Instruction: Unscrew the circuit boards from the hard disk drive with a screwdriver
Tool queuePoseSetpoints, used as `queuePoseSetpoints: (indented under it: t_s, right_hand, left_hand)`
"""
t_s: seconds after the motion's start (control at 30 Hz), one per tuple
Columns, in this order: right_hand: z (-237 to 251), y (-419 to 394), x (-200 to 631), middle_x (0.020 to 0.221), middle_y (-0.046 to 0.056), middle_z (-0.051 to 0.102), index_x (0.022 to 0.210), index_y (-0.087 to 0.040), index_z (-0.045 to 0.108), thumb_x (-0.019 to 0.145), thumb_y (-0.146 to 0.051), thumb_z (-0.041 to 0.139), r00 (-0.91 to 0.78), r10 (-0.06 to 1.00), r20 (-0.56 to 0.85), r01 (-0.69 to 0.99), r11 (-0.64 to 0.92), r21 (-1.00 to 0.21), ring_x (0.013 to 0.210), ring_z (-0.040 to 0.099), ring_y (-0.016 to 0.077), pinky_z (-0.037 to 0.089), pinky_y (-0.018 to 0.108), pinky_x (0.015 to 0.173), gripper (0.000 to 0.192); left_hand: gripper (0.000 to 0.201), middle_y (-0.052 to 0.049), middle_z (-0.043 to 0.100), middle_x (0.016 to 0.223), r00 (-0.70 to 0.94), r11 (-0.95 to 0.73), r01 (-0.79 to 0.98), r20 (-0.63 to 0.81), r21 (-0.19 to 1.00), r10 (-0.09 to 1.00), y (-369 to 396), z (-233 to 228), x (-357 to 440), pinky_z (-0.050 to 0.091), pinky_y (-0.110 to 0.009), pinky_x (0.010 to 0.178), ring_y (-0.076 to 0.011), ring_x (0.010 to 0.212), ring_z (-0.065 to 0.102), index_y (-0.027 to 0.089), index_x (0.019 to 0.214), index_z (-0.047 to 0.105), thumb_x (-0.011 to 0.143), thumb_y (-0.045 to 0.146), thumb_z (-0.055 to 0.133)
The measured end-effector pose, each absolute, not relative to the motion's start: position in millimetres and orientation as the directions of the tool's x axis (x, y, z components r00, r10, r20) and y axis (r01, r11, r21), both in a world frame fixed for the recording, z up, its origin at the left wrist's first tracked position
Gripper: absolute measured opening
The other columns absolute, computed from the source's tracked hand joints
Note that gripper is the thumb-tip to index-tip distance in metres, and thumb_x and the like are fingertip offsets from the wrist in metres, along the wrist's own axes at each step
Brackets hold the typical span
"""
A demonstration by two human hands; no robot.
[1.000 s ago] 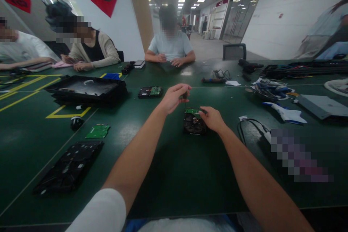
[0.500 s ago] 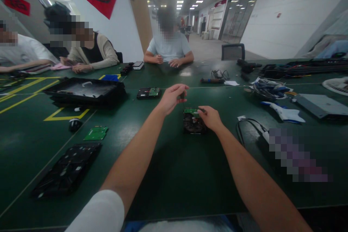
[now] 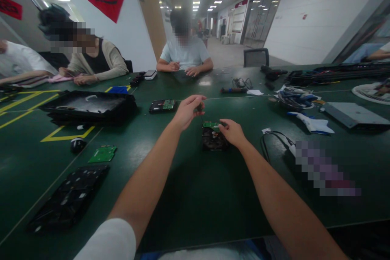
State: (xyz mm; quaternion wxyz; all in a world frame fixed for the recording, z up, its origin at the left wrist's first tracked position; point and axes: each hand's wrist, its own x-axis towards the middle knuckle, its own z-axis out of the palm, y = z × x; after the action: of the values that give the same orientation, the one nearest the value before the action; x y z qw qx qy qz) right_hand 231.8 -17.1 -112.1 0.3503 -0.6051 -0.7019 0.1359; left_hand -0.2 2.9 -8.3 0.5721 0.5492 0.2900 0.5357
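A hard drive [image 3: 214, 141] lies on the green table with its green circuit board [image 3: 211, 125] facing up at the far end. Above the board, my left hand [image 3: 189, 113] is closed round a small dark screwdriver [image 3: 199, 108], whose thin shaft points down to the board's left end. My right hand [image 3: 234, 133] rests at the drive's upper right corner, its fingers closed on that edge. A small dark bit shows by those fingertips, too small to name.
Left lie a loose green circuit board [image 3: 102, 154], a black drive-like unit [image 3: 70, 197], a mouse [image 3: 78, 145] and a black tray [image 3: 91, 103]. Another hard drive [image 3: 163, 106] sits ahead. Right are a cable [image 3: 265, 146], gloves [image 3: 312, 124] and a grey metal box [image 3: 356, 113]. Co-workers sit opposite.
The whole scene has shifted slightly left in view as the head turned. Both hands keep nearly the same pose at the hard drive, the screwdriver still on the board.
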Motion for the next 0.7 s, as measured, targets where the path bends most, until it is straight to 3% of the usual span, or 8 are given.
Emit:
queuePoseSetpoints:
  t_s: [0.27, 0.43, 0.7]
  right_hand:
    - [-109.6, -19.4, 231.5, 0.1, 0.009, 0.075, 0.13, -0.017, 0.07, 0.095, -0.033, 0.062, -0.025, 0.947, 0.321, 0.746, 0.231, -0.624, 0.082, 0.066, 0.0189, 0.053, 0.036, 0.086, 0.04]
    - [-109.3, -20.6, 231.2, 0.095, 0.008, 0.075, 0.13, -0.017, 0.07, 0.096, -0.033, 0.06, -0.029, 0.947, 0.321, 0.74, 0.236, -0.63, 0.083, 0.067, 0.0194, 0.053, 0.036, 0.086, 0.039]
    - [-111.3, -19.5, 231.5, 0.1, 0.009, 0.076, 0.129, -0.018, 0.07, 0.096, -0.035, 0.06, -0.033, 0.945, 0.325, 0.743, 0.241, -0.624, 0.086, 0.068, 0.0201, 0.054, 0.037, 0.086, 0.038]
  left_hand:
    - [0.024, -0.004, 0.067, 0.088, 0.156, -0.12, -0.343, 0.183, 0.932, 0.971, 7.9, -10.8, -0.1, 0.061, -0.034, 0.07, -0.0184, 0.085, 0.066, 0.019, 0.093, 0.061, 0.085, 0.036, 0.075]
    - [0.023, -0.005, 0.068, 0.086, 0.177, -0.106, -0.325, 0.17, 0.94, 0.969, 7.9, -6.5, -2.4, 0.061, -0.034, 0.068, -0.02, 0.086, 0.068, 0.019, 0.089, 0.058, 0.083, 0.034, 0.074]
    - [0.022, -0.006, 0.067, 0.084, 0.206, -0.192, -0.14, 0.218, 0.971, 0.954, 17.7, -2.7, 8.8, 0.057, -0.032, 0.06, -0.0204, 0.078, 0.065, 0.021, 0.09, 0.058, 0.088, 0.039, 0.07]
